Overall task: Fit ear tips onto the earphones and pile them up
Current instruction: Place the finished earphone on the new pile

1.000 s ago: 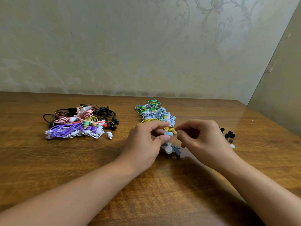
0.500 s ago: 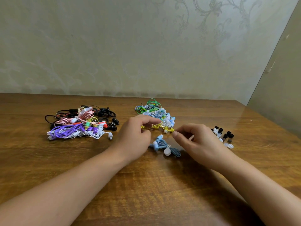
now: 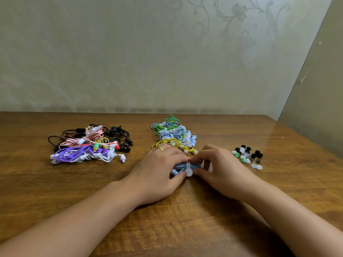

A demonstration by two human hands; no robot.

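Both hands have come down onto the blue earphone bundle (image 3: 186, 166), which half a second earlier lay bare between them.

Surface: brown wooden table (image 3: 185, 229), glossy; patterned pale wall (image 3: 167, 52) behind, plain panel at far right.

Left hand (image 3: 157, 175): fingers curled over the bundle's left end, thumb beneath a pale blue earbud; gold ring on one finger.

Right hand (image 3: 220, 169): fingertips pinch the bundle's right end beside its white wrap tie.

Bundle: on the table, between and under both hands, just in front of the green, blue and yellow earphone pile (image 3: 174, 134).

Second pile (image 3: 89, 143): black, pink, purple and white, well apart to the left.

Loose ear tips (image 3: 247, 156): black, white and green, near the right hand.
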